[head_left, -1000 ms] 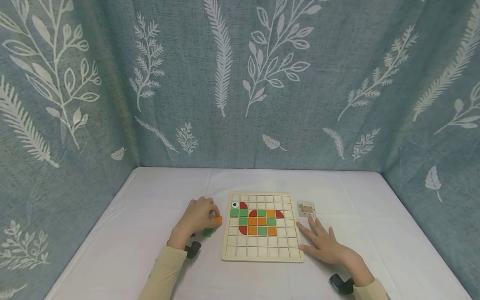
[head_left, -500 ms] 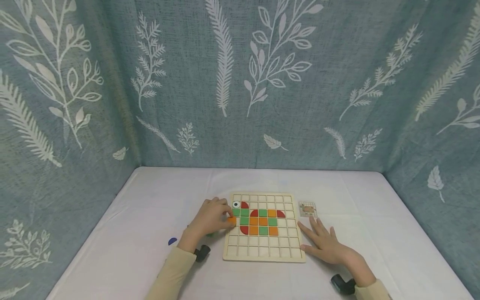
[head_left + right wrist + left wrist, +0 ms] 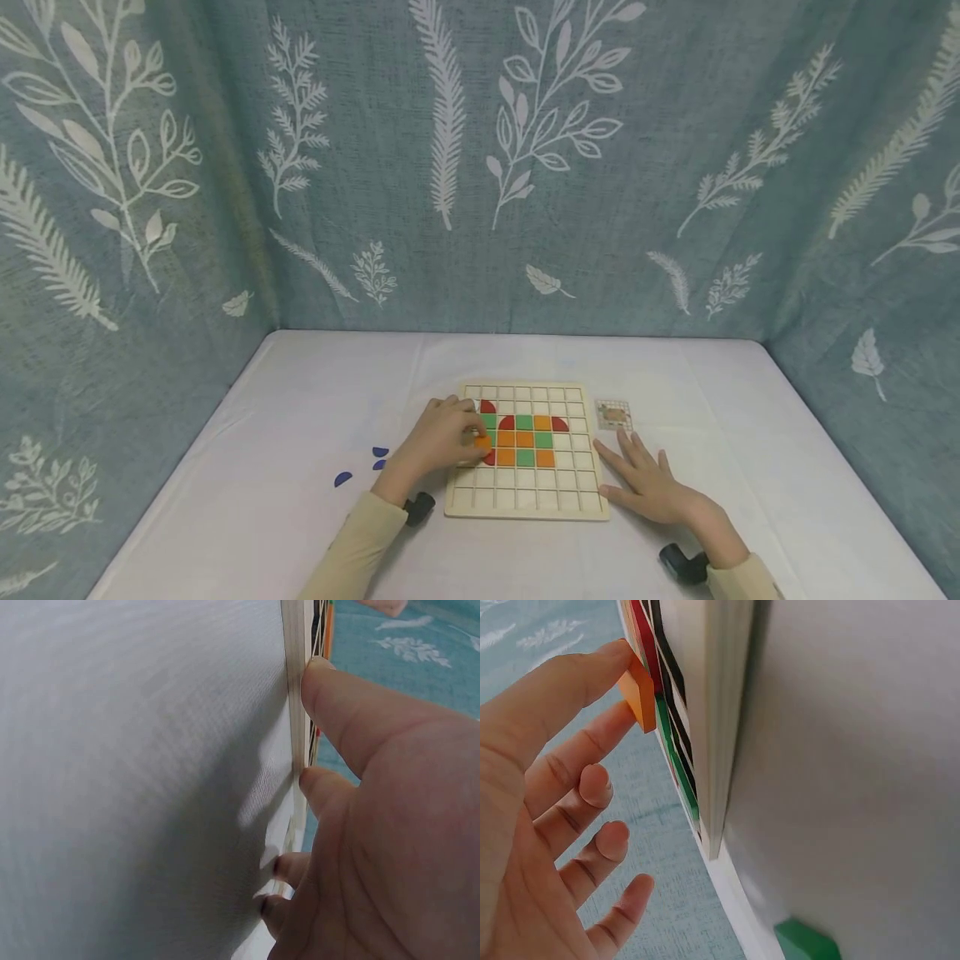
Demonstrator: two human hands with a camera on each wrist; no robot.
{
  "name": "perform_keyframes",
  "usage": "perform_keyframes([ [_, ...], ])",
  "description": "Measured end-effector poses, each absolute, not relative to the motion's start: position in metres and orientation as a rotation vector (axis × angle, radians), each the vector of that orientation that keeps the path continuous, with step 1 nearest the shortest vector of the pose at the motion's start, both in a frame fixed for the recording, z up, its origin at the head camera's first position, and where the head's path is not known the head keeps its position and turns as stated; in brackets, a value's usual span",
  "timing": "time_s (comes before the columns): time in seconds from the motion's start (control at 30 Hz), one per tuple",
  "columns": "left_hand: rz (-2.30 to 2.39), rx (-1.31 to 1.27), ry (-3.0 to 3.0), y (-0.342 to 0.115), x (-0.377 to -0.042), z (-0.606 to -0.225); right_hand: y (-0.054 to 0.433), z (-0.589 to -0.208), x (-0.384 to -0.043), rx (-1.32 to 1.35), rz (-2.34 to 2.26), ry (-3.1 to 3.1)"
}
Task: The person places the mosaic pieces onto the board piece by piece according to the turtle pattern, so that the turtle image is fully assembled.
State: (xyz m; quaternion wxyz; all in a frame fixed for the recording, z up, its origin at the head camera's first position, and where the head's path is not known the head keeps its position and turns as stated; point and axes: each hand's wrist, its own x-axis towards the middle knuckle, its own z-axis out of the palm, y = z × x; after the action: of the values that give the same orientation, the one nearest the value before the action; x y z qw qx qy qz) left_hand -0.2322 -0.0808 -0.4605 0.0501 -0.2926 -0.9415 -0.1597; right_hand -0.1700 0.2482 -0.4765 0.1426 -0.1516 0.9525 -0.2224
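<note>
My left hand (image 3: 444, 433) pinches an orange square tile (image 3: 639, 695) between thumb and index finger, just over the left part of the wooden grid board (image 3: 525, 500). Its other fingers are spread and hold nothing. Red, green and orange tiles fill several cells of the board; the hand hides some at the left. Flat on the right side lies my right hand (image 3: 648, 487), fingers spread. In the right wrist view its thumb (image 3: 337, 697) and index finger touch the board's edge (image 3: 296, 697).
A small picture card (image 3: 613, 415) lies right of the board, by the right fingertips. Several blue half-round pieces (image 3: 342, 479) lie on the white table left of the left arm. A green piece (image 3: 807, 941) shows on the table in the left wrist view.
My left hand has carried the orange tile rightward, from beside the board to over its left columns. Blue pieces have come into sight behind the arm. The right hand stays put.
</note>
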Motion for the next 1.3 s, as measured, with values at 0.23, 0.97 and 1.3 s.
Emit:
perform_keyframes([
  [0.23, -0.498, -0.904, -2.86, -0.075, -0.233, -0.458, 0.246, -0.475, -0.171, -0.429, -0.624, 2.757],
  [0.97, -0.462, -1.062, -2.866, -0.03, -0.243, -0.451, 0.247, -0.479, -0.171, -0.418, -0.655, 2.738],
  [1.3, -0.364, -1.051, -2.881, 0.002, -0.247, -0.448, 0.246, -0.478, -0.171, -0.419, -0.641, 2.748],
])
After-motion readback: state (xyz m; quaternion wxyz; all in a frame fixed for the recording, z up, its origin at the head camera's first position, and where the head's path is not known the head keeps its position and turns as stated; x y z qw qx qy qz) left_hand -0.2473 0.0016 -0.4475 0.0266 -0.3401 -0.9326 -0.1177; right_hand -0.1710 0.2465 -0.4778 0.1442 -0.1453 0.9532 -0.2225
